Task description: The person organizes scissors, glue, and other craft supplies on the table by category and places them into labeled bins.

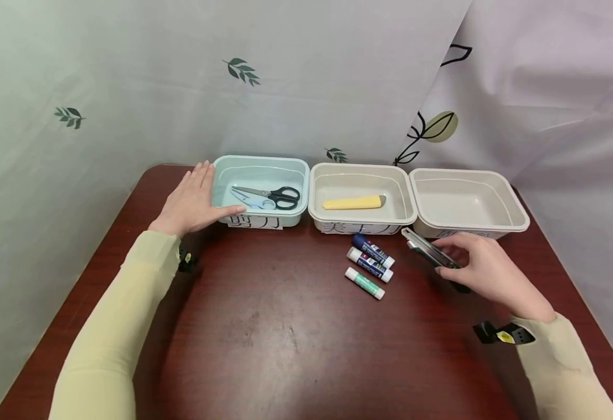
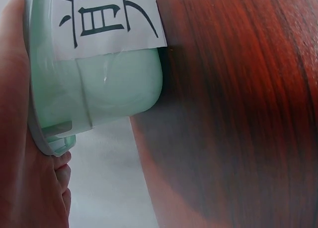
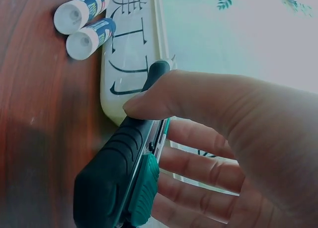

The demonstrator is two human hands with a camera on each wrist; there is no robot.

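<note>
In the head view my left hand (image 1: 191, 201) rests on the left edge of the light blue bin (image 1: 264, 162), fingers straight and thumb along its front rim. That bin holds black-handled scissors (image 1: 284, 198) and a light blue pair (image 1: 254, 200). My right hand (image 1: 482, 265) pinches a utility knife (image 1: 432, 252) between thumb and fingers, in front of the right-hand beige bin (image 1: 469, 224). The right wrist view shows the knife's dark body (image 3: 107, 176) with a green slider (image 3: 144, 188). A yellow utility knife (image 1: 353, 202) lies in the middle beige bin (image 1: 316, 192).
Left of the right hand lie a dark blue-capped glue stick (image 1: 373, 251), a white-capped blue one (image 1: 370, 264) and a green one (image 1: 365, 283). Paper labels with handwritten characters (image 1: 361, 228) are stuck on the bin fronts. A leaf-printed curtain (image 1: 285, 105) hangs behind the table (image 1: 264, 338).
</note>
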